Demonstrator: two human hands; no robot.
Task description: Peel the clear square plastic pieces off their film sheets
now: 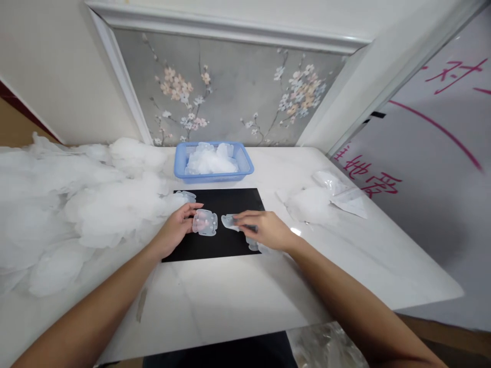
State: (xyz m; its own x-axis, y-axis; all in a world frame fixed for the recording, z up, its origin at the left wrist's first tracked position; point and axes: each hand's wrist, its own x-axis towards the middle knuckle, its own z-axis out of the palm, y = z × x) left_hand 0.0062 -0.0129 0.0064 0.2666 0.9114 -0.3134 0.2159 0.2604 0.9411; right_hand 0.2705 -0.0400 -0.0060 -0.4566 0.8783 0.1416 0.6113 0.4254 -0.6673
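Note:
My left hand (pixel 183 224) grips the edge of a translucent, notched plastic piece (pixel 206 223), tilted up over a black mat (pixel 209 249). White dots and small holes show on that piece. In my right hand (pixel 259 227), the fingers are pinched on a translucent film (pixel 229 221) with a curved edge. The two held pieces are a short way apart. Another notched piece (pixel 253 244) lies under the right hand at the mat's right edge, partly hidden. A further clear piece (pixel 186 196) shows at the mat's far left corner.
Behind the mat stands a blue basket (pixel 213 178) holding white translucent pieces. A large heap of white filmy material (pixel 111 204) covers the table's left side. On the right lie a smaller white pile (pixel 312 204) and a clear bag (pixel 347 197). A wall panel (pixel 230 92) rises behind.

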